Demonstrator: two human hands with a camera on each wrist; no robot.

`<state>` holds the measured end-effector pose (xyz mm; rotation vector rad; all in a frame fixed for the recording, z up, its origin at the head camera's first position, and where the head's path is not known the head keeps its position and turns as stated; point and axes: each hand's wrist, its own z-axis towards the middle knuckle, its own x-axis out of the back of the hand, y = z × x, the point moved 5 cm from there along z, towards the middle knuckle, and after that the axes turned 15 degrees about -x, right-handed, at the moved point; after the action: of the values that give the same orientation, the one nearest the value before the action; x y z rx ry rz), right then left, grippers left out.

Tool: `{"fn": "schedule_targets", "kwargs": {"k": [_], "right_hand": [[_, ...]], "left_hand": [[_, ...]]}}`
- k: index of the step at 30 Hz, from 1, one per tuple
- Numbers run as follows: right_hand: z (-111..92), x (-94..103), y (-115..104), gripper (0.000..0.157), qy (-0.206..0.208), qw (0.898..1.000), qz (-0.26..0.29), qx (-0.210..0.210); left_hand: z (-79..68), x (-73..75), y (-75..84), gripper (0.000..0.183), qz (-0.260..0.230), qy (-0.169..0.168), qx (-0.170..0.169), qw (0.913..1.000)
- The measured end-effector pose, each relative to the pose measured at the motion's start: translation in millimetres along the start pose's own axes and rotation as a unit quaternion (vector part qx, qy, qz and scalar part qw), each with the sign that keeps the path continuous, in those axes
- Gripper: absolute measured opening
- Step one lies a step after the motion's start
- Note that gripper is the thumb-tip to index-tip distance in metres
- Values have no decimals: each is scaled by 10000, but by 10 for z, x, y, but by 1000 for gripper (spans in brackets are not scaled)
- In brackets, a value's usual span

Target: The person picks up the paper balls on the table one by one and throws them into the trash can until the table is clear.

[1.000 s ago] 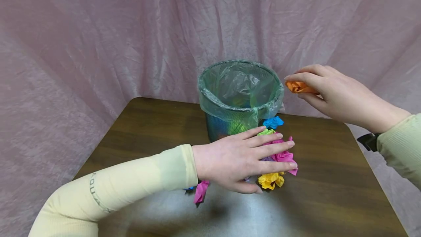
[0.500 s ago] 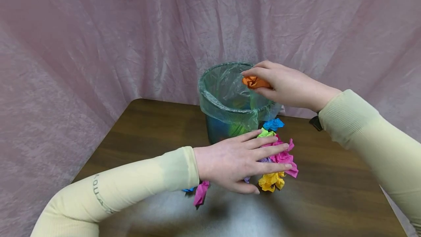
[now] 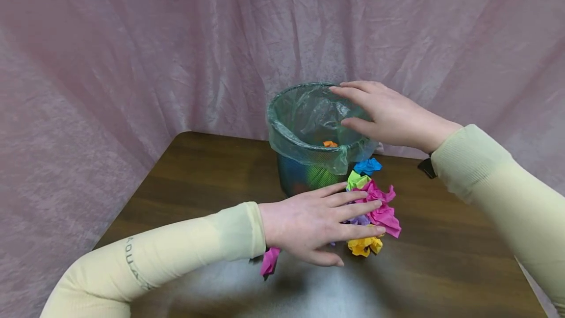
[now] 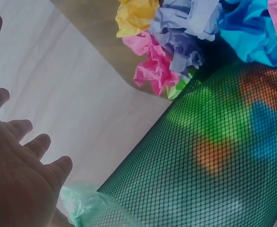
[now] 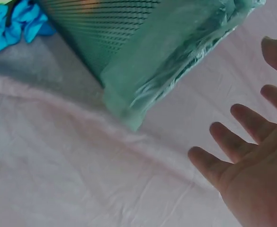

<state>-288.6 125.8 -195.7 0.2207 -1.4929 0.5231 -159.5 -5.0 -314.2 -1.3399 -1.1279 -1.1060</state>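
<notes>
My right hand point(image 3: 390, 114) is over the right rim of a mesh wastebasket point(image 3: 300, 180), its fingers spread and holding nothing. An orange crumpled paper point(image 3: 330, 144) shows inside the wastebasket, apart from that hand. A thin green bin liner point(image 3: 287, 136) is folded over the rim. In front of the wastebasket my left hand point(image 3: 315, 225) stretches out palm down, fingers spread, above crumpled papers that it partly hides. Among these are a pink paper point(image 3: 384, 212), a yellow paper point(image 3: 365, 246) and a lime green paper point(image 3: 356, 180). Both palms look bare in the wrist views.
A blue crumpled paper point(image 3: 367, 166) lies beside the wastebasket's base. Another pink paper point(image 3: 269, 261) sits below my left wrist. More coloured papers point(image 4: 211, 153) show through the mesh. The brown table point(image 3: 212, 166) ends at the back near a pink curtain point(image 3: 229, 63).
My right hand moved left from beside the wastebasket to over it, then let go of the orange paper, which is now inside. The left hand shifted slightly left and down.
</notes>
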Motion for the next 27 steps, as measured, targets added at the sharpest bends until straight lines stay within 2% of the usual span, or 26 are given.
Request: {"fn": "schedule_targets", "kwargs": {"k": [7, 14, 20, 27], "right_hand": [[-374, 61, 258, 75, 610, 9980, 133, 56], [-725, -48, 546, 80, 1129, 9932, 281, 65], [-972, -329, 678, 83, 1298, 9908, 324, 192], [-1208, -847, 618, 80, 910, 9956, 107, 204]], "left_hand": [[-22, -159, 64, 89, -115, -30, -36, 9999], [-42, -400, 120, 87, -420, -100, -16, 9991], [-128, -595, 186, 82, -510, 67, 76, 9986], [-266, -770, 249, 83, -706, 145, 254, 9971]]}}
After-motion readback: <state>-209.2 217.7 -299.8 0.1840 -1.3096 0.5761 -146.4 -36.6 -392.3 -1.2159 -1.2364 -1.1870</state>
